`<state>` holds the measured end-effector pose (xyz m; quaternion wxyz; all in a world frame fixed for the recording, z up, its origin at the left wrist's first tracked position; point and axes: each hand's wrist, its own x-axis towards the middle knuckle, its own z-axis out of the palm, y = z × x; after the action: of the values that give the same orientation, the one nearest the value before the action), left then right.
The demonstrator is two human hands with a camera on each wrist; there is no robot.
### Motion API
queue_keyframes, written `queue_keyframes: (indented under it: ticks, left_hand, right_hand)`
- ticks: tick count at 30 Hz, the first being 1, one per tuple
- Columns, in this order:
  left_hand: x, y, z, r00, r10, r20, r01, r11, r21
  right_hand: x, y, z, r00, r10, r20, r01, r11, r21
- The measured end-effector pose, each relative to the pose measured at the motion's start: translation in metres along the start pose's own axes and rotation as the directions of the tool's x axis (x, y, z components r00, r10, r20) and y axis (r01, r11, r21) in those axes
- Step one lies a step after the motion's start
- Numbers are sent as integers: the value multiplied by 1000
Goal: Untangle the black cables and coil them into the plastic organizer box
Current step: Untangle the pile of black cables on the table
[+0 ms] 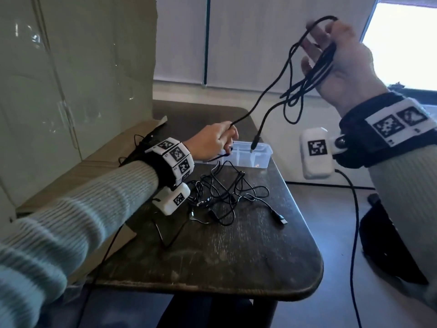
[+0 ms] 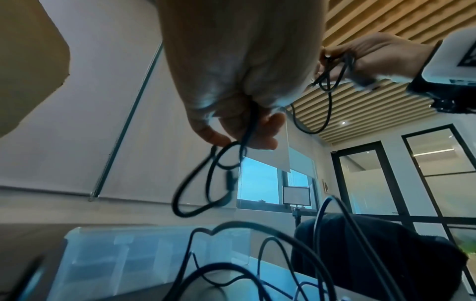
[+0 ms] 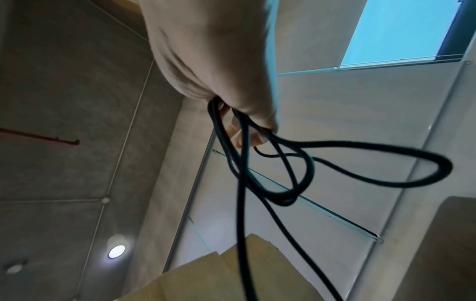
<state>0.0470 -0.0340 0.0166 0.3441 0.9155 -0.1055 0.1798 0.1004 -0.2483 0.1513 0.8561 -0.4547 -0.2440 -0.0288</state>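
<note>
A dark wooden desk (image 1: 212, 256) with rounded corners carries everything; a large sheet of brown cardboard (image 1: 78, 67) stands along its left side, with more cardboard lying flat under it. On the floor to the right sits a dark bag (image 1: 387, 245).

At the far edge of the desk stands the clear plastic organizer box (image 1: 257, 158), open-topped with dividers showing inside. In front of it, near the middle of the desk, lies a tangle of black cables (image 1: 227, 195), loops crossing one another and a USB plug (image 1: 281, 220) lying at the right end of the heap.

The right hand (image 1: 340, 67) is raised high above the desk, fingers curled round several gathered loops of one black cable (image 1: 305, 74); the right wrist view shows those loops hanging from the closed fingers (image 3: 244, 134). One strand runs down and left to the left hand (image 1: 212, 143), which hovers just above the near-left corner of the box and pinches the cable between thumb and fingers (image 2: 257, 138), with small loops hanging below it. Another strand drops from the raised bundle and ends in a small plug (image 1: 255, 144) hanging right over the box. Both wrists wear black bands with white marker blocks.
</note>
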Motion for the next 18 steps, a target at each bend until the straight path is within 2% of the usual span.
queue_keyframes:
  ticks: [4,6,10,12,14,16,18]
  left_hand:
    - [1,-14,-3,999,30,-11,-29,989,143]
    - [0,-22,-6,999,-13,-39,18,989,149]
    - [4,-23,-19,982,-167,-94,175,980,95]
    - [10,-17,-28,959,-260,-112,258,966,-30]
    - [17,-6,-34,923,-354,-148,309,915,-260]
    - [21,11,-36,892,-412,-184,301,847,-438]
    - [22,31,-33,870,-463,-168,281,747,-602]
  right_hand:
    - [11,1,-9,996,82,-19,-73,950,304]
    - [16,-2,-14,991,117,-62,-80,901,427]
    - [25,-6,-19,985,100,-141,-32,908,417]
    - [25,-2,-16,984,96,-150,-30,919,393]
    - [21,5,-8,979,105,-176,-36,934,357]
    - [13,16,5,974,104,-204,-46,962,271]
    - [6,32,18,977,93,-192,-63,986,157]
